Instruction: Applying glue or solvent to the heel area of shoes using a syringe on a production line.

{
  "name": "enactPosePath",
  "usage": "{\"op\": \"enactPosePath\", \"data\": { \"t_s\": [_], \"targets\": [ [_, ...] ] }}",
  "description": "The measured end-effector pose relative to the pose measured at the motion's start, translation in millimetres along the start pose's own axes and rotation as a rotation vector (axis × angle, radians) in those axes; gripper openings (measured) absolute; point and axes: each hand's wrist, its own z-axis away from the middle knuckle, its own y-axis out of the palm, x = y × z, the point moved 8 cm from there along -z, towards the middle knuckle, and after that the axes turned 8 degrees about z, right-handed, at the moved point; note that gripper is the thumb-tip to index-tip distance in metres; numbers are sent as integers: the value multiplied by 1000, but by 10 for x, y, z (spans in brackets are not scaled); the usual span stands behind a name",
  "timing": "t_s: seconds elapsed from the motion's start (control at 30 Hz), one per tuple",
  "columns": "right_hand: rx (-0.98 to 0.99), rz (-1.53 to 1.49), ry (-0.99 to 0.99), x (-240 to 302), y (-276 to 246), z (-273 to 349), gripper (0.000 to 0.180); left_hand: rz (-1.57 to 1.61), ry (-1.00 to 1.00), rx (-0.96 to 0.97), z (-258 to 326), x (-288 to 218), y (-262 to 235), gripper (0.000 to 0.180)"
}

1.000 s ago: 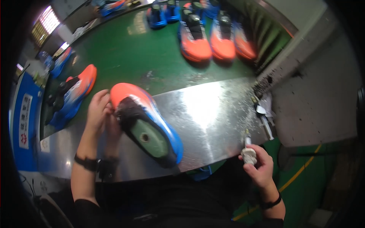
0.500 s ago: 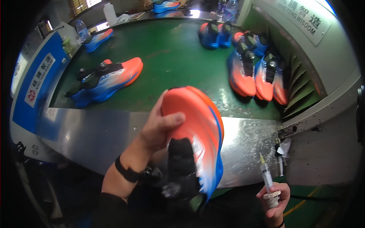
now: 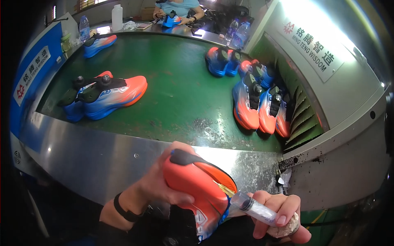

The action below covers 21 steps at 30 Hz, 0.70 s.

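There's the coral-and-blue running shoe point(image 3: 184, 175), tilted over the metal ledge point(image 3: 102, 153), your left hand point(image 3: 161, 186) gripping its forefoot! Your right hand point(image 3: 281, 213) clasps the syringe point(image 3: 257, 211), yellow tip point(image 3: 223, 187) right at the shoe's side, more sneakers point(image 3: 117, 98) beyond on the green conveyor belt point(image 3: 172, 102).

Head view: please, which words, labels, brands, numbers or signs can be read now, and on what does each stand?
White sign, grey machine housing: characters, letters, red emblem; legible, wording not copied here.
Smaller white sign, blue panel: likewise legible, not copied.
Syringe in the right hand: marks too small to read.
Clear bottles behind: labels too small to read.
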Motion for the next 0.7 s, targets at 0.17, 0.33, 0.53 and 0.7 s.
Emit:
{"op": "enactPosePath", "data": {
  "t_s": [0.17, 0.33, 0.53, 0.7],
  "targets": [
    [55, 6, 23, -72, 73, -130, 44, 12, 48, 39, 47, -73, 72, 80],
    [70, 74, 56, -63, 72, -139, 45, -27, 111, 91, 15, -133, 149, 81],
    [0, 120, 140, -70, 91, -142, 46, -62, 132, 93, 31, -146, 137, 81],
    [-68, 135, 174, -33, 72, -130, 46, 9, 112, 56, 28, -124, 120, 82]
  ]
}}
